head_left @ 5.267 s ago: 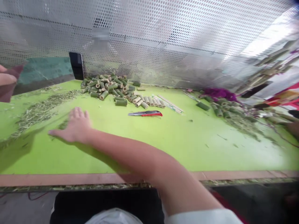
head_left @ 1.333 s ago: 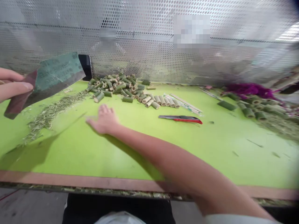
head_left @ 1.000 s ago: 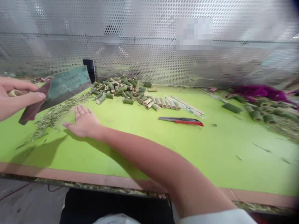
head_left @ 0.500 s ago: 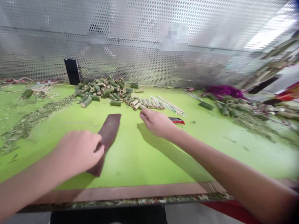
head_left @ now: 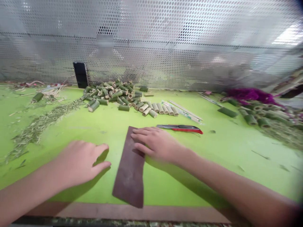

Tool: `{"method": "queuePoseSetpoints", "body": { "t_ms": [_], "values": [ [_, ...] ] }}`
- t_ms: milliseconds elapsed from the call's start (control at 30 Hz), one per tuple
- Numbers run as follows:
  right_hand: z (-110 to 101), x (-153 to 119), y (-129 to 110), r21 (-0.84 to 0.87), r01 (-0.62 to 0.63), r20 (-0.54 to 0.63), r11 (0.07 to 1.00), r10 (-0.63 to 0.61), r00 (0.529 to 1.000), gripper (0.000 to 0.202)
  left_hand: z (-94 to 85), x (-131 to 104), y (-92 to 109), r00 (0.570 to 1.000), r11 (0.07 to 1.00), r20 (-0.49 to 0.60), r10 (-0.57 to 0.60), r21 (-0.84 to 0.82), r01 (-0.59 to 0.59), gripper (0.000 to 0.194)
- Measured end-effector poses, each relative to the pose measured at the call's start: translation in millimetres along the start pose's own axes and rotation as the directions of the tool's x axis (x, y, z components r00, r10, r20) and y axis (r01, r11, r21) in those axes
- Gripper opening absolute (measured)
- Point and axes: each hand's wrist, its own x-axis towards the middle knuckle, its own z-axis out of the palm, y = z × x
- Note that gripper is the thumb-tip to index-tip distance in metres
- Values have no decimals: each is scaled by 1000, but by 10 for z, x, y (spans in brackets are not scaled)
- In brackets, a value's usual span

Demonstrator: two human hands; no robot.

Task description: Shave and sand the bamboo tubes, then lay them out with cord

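Observation:
A brown strip, like sandpaper (head_left: 130, 176), lies flat on the green tabletop in front of me. My right hand (head_left: 157, 143) rests its stretched fingers over the strip's far end. Left of the strip, my left hand (head_left: 82, 162) holds nothing, its thumb and forefinger apart. Beyond my right hand lies a red and black utility knife (head_left: 187, 128) with its blade out. Farther back, several pale, peeled bamboo pieces (head_left: 165, 109) stand in a row beside a heap of short green bamboo pieces (head_left: 113, 91).
A phone (head_left: 80, 75) leans on the perforated metal wall (head_left: 151, 47). Green shavings (head_left: 44, 121) trail along the left. Thin sticks (head_left: 184, 111) lie behind the knife. At the right are more bamboo pieces (head_left: 262, 119) and a purple stringy bundle (head_left: 252, 95).
My right hand has come back from the peeled bamboo row onto the brown strip. My left hand has let go of the strip and opened. The view has shifted left.

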Motion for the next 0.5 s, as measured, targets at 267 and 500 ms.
{"method": "queuePoseSetpoints", "body": {
  "t_ms": [267, 500],
  "values": [
    [-34, 188, 195, -25, -290, 9, 957, 290, 957, 77, 116, 183, 239, 911, 910, -32, 411, 83, -407, 57],
    [196, 944, -257, 148, -287, 91, 947, 276, 957, 101, 281, 338, 563, 839, 839, -88, 536, 163, -519, 60]
  ]
}}
